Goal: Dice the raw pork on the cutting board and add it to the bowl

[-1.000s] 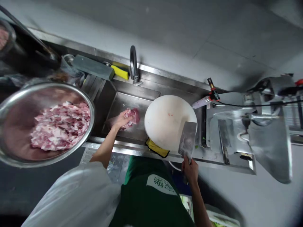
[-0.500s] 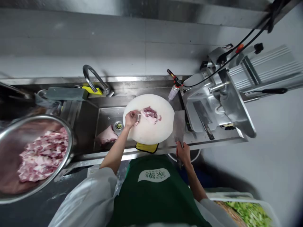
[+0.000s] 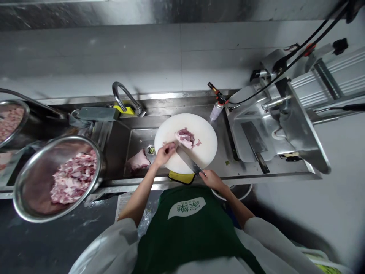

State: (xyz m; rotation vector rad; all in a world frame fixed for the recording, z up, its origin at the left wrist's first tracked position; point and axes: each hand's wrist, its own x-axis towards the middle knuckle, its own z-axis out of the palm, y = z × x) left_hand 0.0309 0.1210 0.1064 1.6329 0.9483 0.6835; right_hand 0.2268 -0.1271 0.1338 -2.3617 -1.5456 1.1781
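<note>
Gripping the knife [image 3: 188,159] by its safe end, the right hand [image 3: 213,179] is sitting at five o'clock. The board [image 3: 203,152] is holding the meat [image 3: 186,139] mid-top, off the sink [image 3: 142,135]. At eight, the left hand [image 3: 165,153] is curling, hold unclear.

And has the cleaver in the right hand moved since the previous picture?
Yes: left, judged against the white board. The cleaver was at its right edge; now it reaches over the near part.
</note>
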